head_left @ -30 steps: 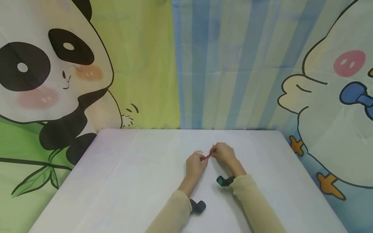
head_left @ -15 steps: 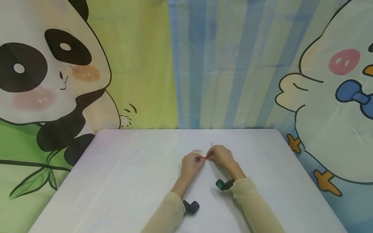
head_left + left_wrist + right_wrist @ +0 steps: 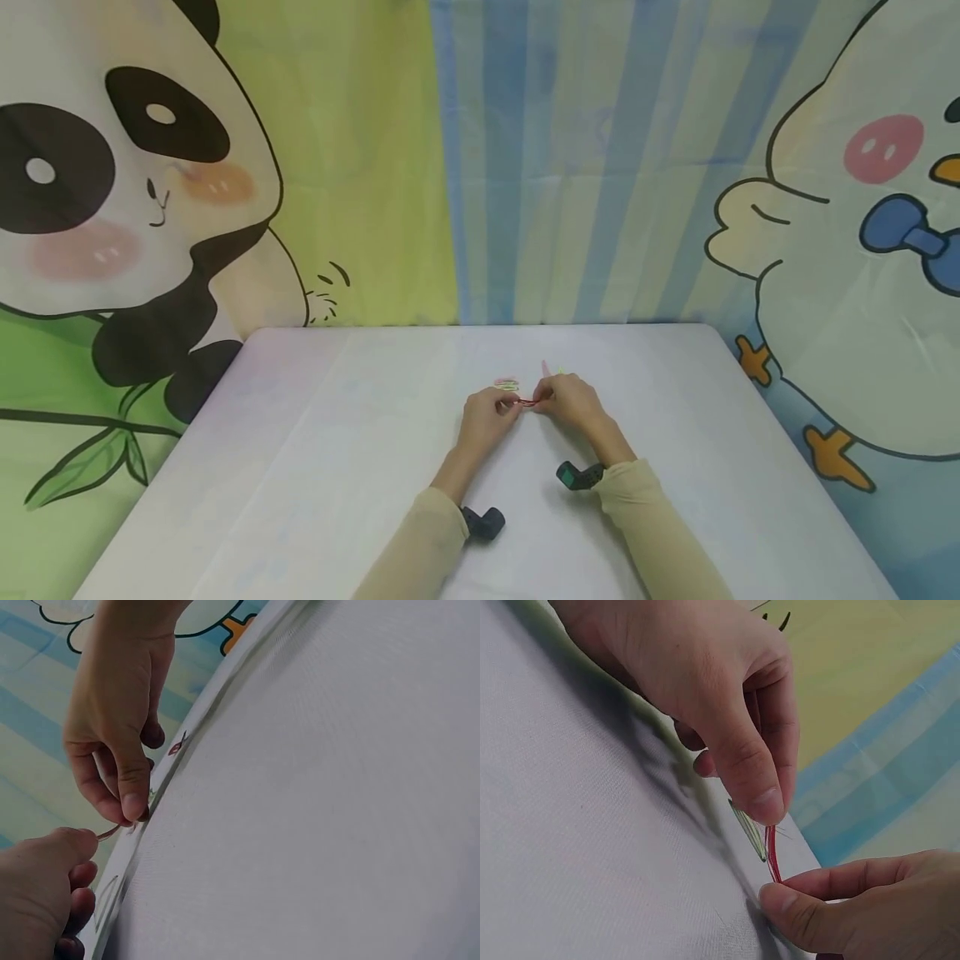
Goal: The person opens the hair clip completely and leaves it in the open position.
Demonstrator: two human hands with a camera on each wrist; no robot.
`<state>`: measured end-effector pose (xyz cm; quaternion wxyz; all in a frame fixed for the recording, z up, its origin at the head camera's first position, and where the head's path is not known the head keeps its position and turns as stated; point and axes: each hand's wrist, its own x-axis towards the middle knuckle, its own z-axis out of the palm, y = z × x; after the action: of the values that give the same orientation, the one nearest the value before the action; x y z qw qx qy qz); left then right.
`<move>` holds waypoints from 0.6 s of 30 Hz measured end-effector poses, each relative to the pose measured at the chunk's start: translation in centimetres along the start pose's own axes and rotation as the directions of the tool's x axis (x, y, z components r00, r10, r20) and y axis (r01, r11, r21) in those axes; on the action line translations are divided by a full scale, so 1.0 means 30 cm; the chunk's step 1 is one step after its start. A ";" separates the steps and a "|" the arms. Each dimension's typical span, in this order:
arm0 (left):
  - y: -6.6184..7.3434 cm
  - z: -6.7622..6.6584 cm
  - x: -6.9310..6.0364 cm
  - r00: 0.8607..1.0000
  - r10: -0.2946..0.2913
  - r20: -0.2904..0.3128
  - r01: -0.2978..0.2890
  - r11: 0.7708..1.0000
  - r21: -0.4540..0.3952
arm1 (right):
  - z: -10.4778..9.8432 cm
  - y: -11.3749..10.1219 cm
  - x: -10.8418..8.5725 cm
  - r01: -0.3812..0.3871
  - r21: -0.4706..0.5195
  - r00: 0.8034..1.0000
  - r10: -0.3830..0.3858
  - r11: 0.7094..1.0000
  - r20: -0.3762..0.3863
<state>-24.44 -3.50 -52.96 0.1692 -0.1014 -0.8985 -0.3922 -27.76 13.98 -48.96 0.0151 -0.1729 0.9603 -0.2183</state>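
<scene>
Between the two hands runs a short bundle of thin red strands (image 3: 528, 402) (image 3: 773, 855), nearly level in the head view. My left hand (image 3: 484, 421) (image 3: 41, 881) (image 3: 724, 712) pinches its left end between thumb and fingertips. The other end is pinched by my right hand (image 3: 576, 408) (image 3: 124, 712) (image 3: 862, 904). Just beyond the left hand, pale green and pink strands (image 3: 507, 384) lie on the table; a green bundle (image 3: 748, 829) shows behind the red one in the right wrist view. The fingertips cover both ends of the red strands.
A pink piece (image 3: 545, 367) and a small yellow-green piece (image 3: 562, 372) lie behind the right hand. The white table (image 3: 337, 467) ends at a printed curtain (image 3: 360, 167) with a panda and a bird. Dark devices (image 3: 483, 524) (image 3: 580, 476) are on both wrists.
The red strands have turned from slanted to nearly level. My left hand has shifted a little to the left, and more of the green and pink strands shows behind it. Both hands keep their pinch.
</scene>
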 end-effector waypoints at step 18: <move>-0.007 -0.014 -0.013 0.996 -0.047 0.072 0.048 0.999 -0.009 | -0.001 -0.016 -0.034 -0.083 0.083 0.996 0.084 0.993 -0.009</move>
<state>-24.06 -3.98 -52.97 0.1268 -0.0950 -0.9040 -0.3972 -26.66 13.91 -48.78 0.0256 -0.1306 0.9569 -0.2582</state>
